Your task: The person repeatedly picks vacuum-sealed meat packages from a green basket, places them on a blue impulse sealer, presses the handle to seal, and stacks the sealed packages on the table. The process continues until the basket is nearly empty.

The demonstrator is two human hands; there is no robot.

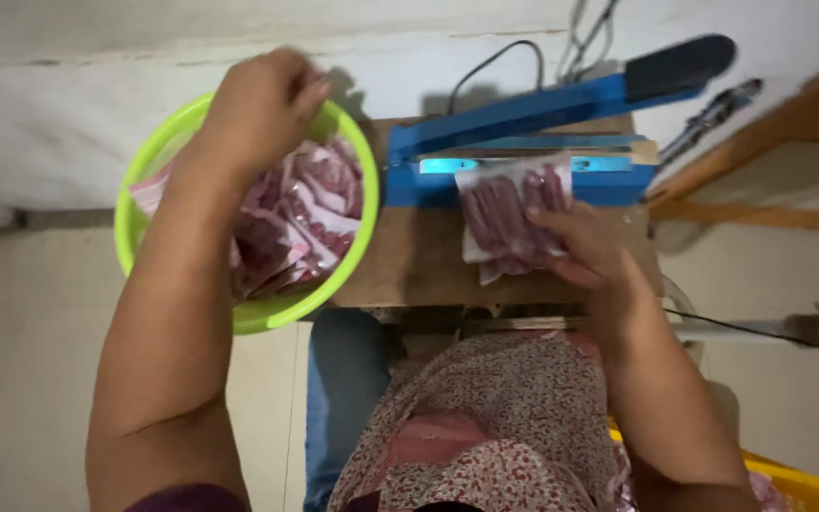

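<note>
On the wooden board (409, 265), we press our right hand (585, 251) flat on the clear pouch (509, 213), keeping its mouth square in the blue sealer (523, 142), while our left hand (263, 109), loosely curled and empty, hovers over the green basin (144, 199).

A yellow crate (798, 484) sits at the lower right corner, grey cables (588, 28) hang against the white wall (97, 123) (plaster cracked near the top), and metal pliers (713, 116) lie beside 1 wooden ledge (808, 114).

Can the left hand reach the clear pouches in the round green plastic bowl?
Probably yes: the left hand is over the far rim of the green plastic bowl, the clear pouches lie uncovered just below it, and nothing blocks the way.
</note>
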